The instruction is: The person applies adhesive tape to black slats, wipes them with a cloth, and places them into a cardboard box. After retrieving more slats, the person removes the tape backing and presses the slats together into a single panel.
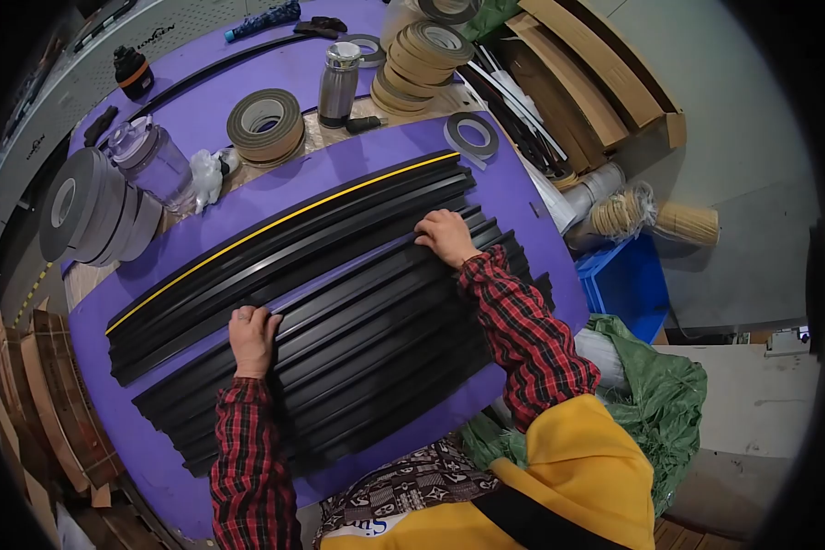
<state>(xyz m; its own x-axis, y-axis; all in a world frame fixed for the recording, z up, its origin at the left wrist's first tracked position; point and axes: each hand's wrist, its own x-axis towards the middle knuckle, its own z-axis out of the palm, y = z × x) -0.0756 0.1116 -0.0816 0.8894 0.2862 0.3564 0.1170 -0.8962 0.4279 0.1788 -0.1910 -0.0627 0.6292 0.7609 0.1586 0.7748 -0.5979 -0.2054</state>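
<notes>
Long black profile strips [376,339] lie side by side across the purple work surface [110,412]. My left hand [255,339] is at the far edge of the nearer group, towards its left end, fingers curled over a strip. Towards the right end of the same group, my right hand [447,238] has its fingers bent round the edge of a strip; its fingertips are partly hidden. Beyond a narrow purple gap lies a second group of black strips [293,255], the farthest one carrying a yellow line [280,223].
Tape rolls [266,126], a steel flask [339,87] and a clear bottle [151,160] stand along the far side. More large rolls [87,206] are at left, stacked rolls [422,60] at the back. A blue bin [625,289] and green sacking [655,394] are at right.
</notes>
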